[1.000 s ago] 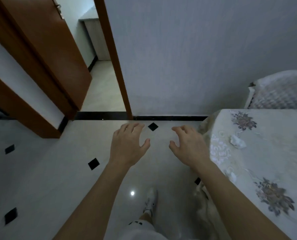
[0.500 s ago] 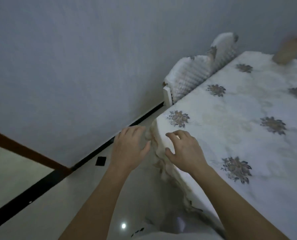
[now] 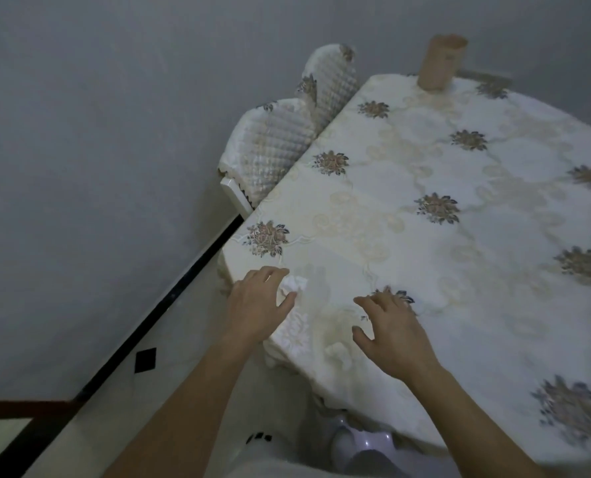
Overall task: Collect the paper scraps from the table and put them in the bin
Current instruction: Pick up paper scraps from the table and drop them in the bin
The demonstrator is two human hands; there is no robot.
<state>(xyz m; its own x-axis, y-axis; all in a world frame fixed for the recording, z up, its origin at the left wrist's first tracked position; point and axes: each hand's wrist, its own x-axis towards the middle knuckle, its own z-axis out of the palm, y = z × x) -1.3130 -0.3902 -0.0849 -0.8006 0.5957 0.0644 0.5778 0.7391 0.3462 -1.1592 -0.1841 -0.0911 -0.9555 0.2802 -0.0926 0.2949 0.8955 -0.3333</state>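
A crumpled white paper scrap (image 3: 294, 283) lies near the left corner of the table (image 3: 459, 257), which has a cream floral tablecloth. My left hand (image 3: 257, 307) is at that corner, index finger above the scrap and thumb below it, both touching it or nearly so, while the scrap rests on the cloth. A second small white scrap (image 3: 337, 350) sits at the table's near edge, just left of my right hand (image 3: 390, 334). That hand hovers palm down with fingers spread and holds nothing. No bin is clearly identifiable.
A brown cardboard tube (image 3: 442, 63) stands at the table's far end. Two chairs with quilted covers (image 3: 273, 146) are pushed in on the left, against the grey wall. A pale glossy plastic object (image 3: 363, 443) sits under the near table edge. The tiled floor (image 3: 145, 358) lies to the left.
The view swung right from the doorway and floor onto the table. Both hands moved from above the floor onto the table corner, and my left hand reached the scrap.
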